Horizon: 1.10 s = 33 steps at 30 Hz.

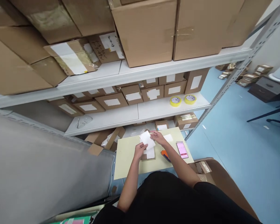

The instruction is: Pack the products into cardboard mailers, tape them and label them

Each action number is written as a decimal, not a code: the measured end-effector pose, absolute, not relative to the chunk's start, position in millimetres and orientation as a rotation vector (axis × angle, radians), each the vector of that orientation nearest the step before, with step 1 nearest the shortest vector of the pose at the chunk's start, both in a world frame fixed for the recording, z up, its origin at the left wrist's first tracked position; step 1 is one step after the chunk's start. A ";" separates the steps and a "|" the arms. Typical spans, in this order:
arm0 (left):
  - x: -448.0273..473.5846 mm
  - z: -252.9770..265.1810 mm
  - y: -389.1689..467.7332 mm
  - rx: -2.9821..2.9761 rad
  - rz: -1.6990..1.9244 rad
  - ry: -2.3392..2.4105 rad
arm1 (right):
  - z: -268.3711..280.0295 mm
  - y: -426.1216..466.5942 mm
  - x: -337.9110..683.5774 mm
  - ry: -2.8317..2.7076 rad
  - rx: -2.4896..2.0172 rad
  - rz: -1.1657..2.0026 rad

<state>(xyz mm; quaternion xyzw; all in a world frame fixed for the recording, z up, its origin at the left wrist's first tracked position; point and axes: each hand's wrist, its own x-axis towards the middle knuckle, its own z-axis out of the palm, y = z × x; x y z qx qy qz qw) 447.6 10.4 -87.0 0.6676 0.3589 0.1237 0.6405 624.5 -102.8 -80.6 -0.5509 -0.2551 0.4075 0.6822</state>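
Between both hands I hold a white paper label [146, 139], raised over a small cardboard box [144, 157] that has white paper on its top. My left hand [140, 150] pinches the label's lower left edge. At the upper right edge, the fingers of my right hand [157, 137] are closed on it as well. An orange and dark tool [165, 155], its exact kind unclear, lies on the pale yellow table [124, 158] under my right forearm. To its right is a phone [182, 150] with a lit pink screen. Another white paper [168, 137] lies behind my right wrist.
Metal shelving [140, 119] filled with labelled cardboard boxes [153, 93] rises behind the table. Two yellow tape rolls [175, 101] sit on its middle shelf. An open carton [105, 139] stands at left; a large brown carton [220, 177] is at lower right. Blue floor [224, 130] extends right.
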 end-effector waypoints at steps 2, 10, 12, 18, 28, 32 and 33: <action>435.0 -80.9 14.3 1.439 0.390 0.871 | -82.5 -102.6 609.6 -0.580 -1.289 0.886; 417.8 -56.9 25.4 1.398 0.473 0.872 | -78.8 -127.9 568.0 -0.574 -1.348 0.908; 418.6 -54.9 23.7 1.368 0.477 0.855 | -73.7 -130.0 565.3 -0.571 -1.346 0.879; 418.7 -53.3 19.9 1.351 0.469 0.822 | -64.3 -134.2 566.0 -0.565 -1.339 0.855; 424.7 -55.8 13.9 1.373 0.468 0.802 | -61.4 -136.5 567.6 -0.546 -1.291 0.885; 428.5 -47.4 9.2 1.489 0.446 0.982 | -54.0 -139.8 569.5 -0.563 -1.234 0.890; 429.3 -42.9 7.0 1.554 0.471 1.068 | -51.8 -140.5 569.9 -0.567 -1.219 0.889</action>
